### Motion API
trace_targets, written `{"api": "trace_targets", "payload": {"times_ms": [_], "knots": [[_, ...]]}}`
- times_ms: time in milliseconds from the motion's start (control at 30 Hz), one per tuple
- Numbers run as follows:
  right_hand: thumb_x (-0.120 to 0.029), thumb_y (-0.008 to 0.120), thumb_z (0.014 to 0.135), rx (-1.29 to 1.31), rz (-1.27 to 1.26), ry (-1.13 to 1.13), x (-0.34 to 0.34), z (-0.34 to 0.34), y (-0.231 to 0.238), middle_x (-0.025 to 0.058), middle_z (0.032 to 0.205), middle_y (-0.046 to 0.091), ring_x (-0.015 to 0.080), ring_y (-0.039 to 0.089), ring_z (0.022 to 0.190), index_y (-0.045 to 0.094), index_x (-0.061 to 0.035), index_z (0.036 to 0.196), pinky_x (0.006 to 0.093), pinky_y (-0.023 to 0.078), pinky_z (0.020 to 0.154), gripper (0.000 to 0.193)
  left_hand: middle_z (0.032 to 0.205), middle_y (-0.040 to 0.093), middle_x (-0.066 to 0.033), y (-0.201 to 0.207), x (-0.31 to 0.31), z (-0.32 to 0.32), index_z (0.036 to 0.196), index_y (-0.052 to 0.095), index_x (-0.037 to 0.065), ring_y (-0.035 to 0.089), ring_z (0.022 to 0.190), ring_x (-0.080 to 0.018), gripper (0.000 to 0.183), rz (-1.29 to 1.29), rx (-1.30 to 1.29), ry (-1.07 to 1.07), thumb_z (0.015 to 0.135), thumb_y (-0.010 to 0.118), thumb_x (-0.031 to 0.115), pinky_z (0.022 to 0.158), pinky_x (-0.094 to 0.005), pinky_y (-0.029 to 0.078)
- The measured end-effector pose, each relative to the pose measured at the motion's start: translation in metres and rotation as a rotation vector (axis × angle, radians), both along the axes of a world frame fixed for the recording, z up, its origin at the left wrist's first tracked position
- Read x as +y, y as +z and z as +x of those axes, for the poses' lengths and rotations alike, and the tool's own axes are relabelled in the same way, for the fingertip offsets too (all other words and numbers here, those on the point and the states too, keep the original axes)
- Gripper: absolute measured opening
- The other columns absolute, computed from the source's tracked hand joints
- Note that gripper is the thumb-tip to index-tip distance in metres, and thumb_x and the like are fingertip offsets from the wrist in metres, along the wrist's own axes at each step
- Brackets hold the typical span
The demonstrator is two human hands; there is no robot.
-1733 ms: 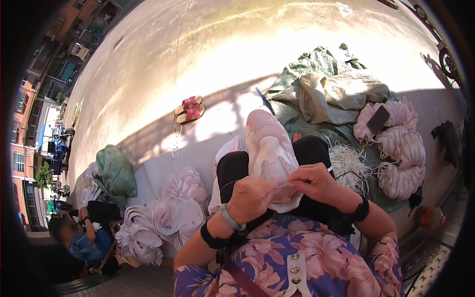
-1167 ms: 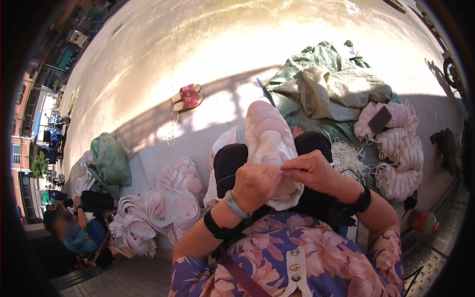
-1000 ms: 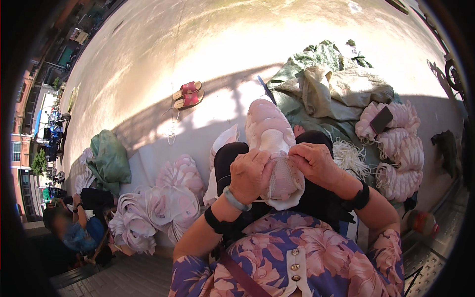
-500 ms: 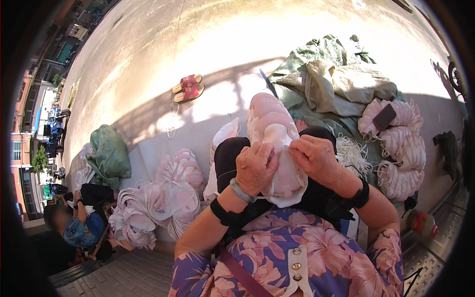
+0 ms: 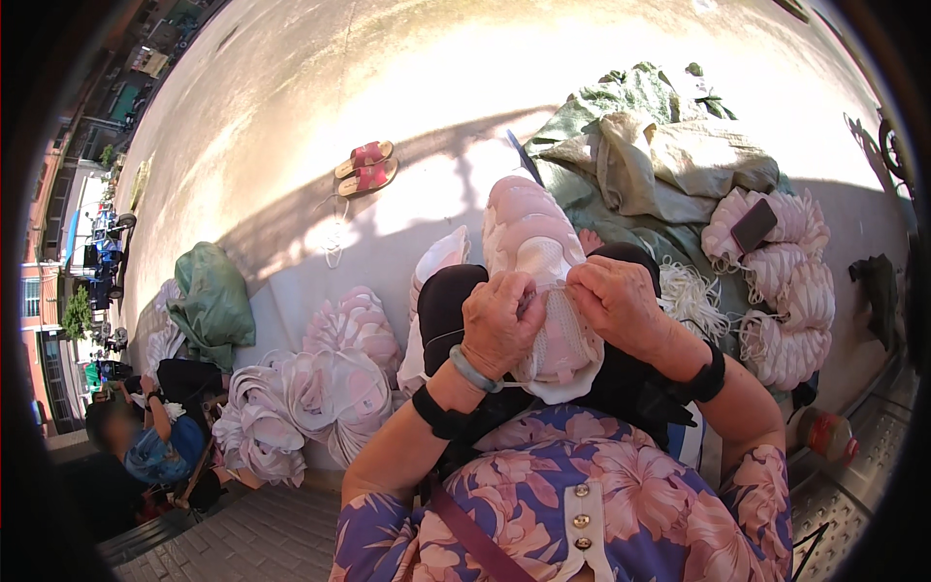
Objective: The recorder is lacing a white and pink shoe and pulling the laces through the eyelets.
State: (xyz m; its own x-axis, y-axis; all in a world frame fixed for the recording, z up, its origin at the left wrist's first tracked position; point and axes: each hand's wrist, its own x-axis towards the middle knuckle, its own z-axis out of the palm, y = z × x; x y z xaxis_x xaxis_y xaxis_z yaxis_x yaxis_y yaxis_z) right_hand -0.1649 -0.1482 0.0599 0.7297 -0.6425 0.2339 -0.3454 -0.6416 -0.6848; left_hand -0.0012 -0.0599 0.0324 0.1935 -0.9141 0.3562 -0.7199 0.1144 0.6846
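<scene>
A stack of pink and white shoe uppers (image 5: 524,209) rests across my lap, between my knees. On the nearest shoe upper (image 5: 561,339), whose mesh part faces me, both hands work at the opening. My left hand (image 5: 499,320) pinches its left edge with thumb and fingers closed. My right hand (image 5: 619,306) is closed at the opposite edge, fingertips pressed together. A thin pale strand seems to run between the fingertips, but it is too small to make out. Beside my right knee lies a heap of white shoelaces (image 5: 690,303).
Bundled shoe uppers (image 5: 339,388) lie to my left, and more bundles (image 5: 795,301) to the right carry a phone (image 5: 754,226). Sacks (image 5: 669,165) spread ahead; a green bag (image 5: 213,296) stands left. Red sandals (image 5: 369,168) lie farther off. Another person (image 5: 160,441) sits at far left.
My hands have shifted very slightly at the upper's opening, their grip much the same. The view has tilted a little; nothing else has visibly moved.
</scene>
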Motion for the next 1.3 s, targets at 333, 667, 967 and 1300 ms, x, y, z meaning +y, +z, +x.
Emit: {"api": "trace_targets", "payload": {"times_ms": [333,667,967,1300], "knots": [[-0.011,0.057,0.081,-0.011,-0.005,0.01,-0.002,0.003,-0.004,0.0112,0.069,0.057,0.0317,0.059,0.065,0.058,-0.0041,0.079,0.0399,0.045,0.058,0.007,0.066,0.054,-0.0052,0.0,-0.001,0.001,0.079,0.056,0.005,0.054,0.053,-0.0151,0.015,-0.019,-0.015,-0.01,0.073,0.07,0.006,0.049,-0.0257,0.045],[-0.01,0.056,0.079,0.026,-0.035,0.043,-0.002,0.004,-0.004,0.0101,0.068,0.055,0.0305,0.059,0.065,0.055,-0.0049,0.075,0.0392,0.045,0.057,0.006,0.066,0.054,-0.0049,-0.002,0.001,0.002,0.081,0.056,0.004,0.054,0.053,-0.0143,0.015,-0.006,0.012,-0.029,0.075,0.07,0.007,0.05,-0.0256,0.045],[-0.007,0.056,0.073,0.059,-0.179,0.104,0.003,0.011,-0.013,0.0103,0.069,0.055,0.0303,0.059,0.067,0.052,-0.0053,0.075,0.039,0.046,0.058,0.005,0.071,0.056,-0.0078,0.001,0.005,0.002,0.082,0.054,0.008,0.056,0.062,-0.0282,0.017,0.023,0.042,-0.016,0.071,0.067,0.008,0.057,-0.0365,0.044],[-0.008,0.052,0.083,-0.095,0.286,-0.014,0.011,0.003,-0.013,0.017,0.077,0.059,0.037,0.059,0.073,0.053,-0.0042,0.084,0.0424,0.044,0.062,0.004,0.082,0.054,-0.0122,0.013,0.028,-0.003,0.102,0.053,0.001,0.057,0.073,-0.0287,0.035,0.017,-0.067,-0.03,0.074,0.069,0.014,0.065,-0.0351,0.047]]}}
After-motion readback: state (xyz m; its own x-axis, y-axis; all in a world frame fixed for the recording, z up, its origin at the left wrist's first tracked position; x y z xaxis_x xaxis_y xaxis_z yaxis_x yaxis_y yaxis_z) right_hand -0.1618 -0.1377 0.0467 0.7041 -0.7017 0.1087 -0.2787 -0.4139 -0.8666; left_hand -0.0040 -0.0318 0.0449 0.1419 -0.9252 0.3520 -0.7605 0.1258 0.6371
